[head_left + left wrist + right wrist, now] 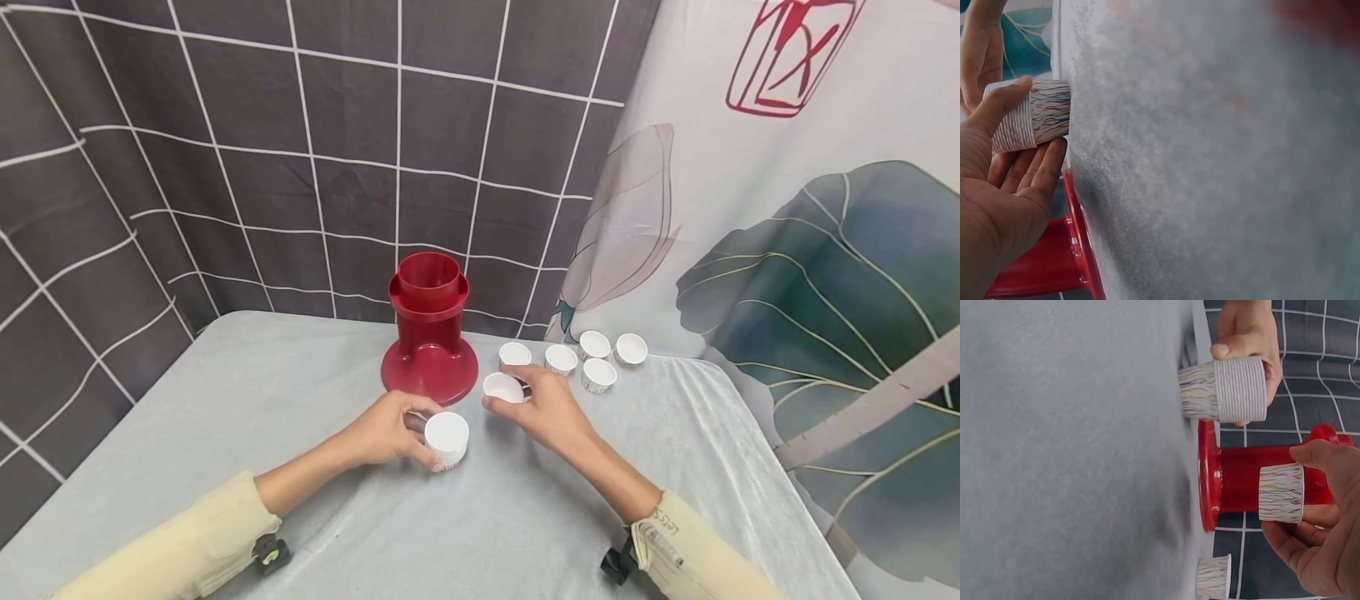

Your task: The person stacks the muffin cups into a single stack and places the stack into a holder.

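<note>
My left hand (390,429) grips a nested stack of white paper baking cups (447,437) just in front of the red holder. In the right wrist view the stack (1222,390) shows many ridged rims and a wavy multicoloured pattern on its lowest cup. To the right, my right hand (547,408) pinches a single paper baking cup (501,387) between thumb and fingers. That cup (1281,494) hangs above the table in the right wrist view, mouth towards the palm. The left wrist view shows the left thumb and fingers (1044,169) around the stack.
A red plastic holder (429,333) with a round base and open tube stands at the back middle. Several single paper cups (598,375) sit at the back right of the grey cloth-covered table (360,533). Dark grid-patterned cloth (345,208) hangs behind.
</note>
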The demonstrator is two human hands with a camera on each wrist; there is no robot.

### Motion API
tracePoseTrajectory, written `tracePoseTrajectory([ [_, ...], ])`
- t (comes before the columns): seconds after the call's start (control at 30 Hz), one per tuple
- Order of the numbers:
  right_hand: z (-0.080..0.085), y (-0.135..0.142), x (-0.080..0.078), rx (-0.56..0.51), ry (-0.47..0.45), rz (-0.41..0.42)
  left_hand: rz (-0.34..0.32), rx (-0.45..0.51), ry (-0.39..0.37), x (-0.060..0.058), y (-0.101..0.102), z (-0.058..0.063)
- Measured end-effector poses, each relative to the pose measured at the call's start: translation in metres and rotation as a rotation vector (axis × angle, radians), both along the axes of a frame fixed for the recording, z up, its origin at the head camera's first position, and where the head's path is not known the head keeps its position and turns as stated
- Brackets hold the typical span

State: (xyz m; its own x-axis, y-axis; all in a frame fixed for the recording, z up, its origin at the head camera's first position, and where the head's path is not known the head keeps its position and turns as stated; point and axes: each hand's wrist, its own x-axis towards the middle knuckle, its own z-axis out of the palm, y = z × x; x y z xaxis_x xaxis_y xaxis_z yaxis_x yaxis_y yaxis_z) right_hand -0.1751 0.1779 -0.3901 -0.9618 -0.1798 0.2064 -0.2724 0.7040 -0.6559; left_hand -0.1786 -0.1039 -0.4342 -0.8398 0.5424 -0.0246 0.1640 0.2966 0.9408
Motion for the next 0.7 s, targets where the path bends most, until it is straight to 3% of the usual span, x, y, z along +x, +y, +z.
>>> tracePoseTrajectory([
  [0.7,0.008,-0.025,0.012,-0.023,0.015,0.129,-0.023,0.023,0.002,-0.001,0.000,0.000],
])
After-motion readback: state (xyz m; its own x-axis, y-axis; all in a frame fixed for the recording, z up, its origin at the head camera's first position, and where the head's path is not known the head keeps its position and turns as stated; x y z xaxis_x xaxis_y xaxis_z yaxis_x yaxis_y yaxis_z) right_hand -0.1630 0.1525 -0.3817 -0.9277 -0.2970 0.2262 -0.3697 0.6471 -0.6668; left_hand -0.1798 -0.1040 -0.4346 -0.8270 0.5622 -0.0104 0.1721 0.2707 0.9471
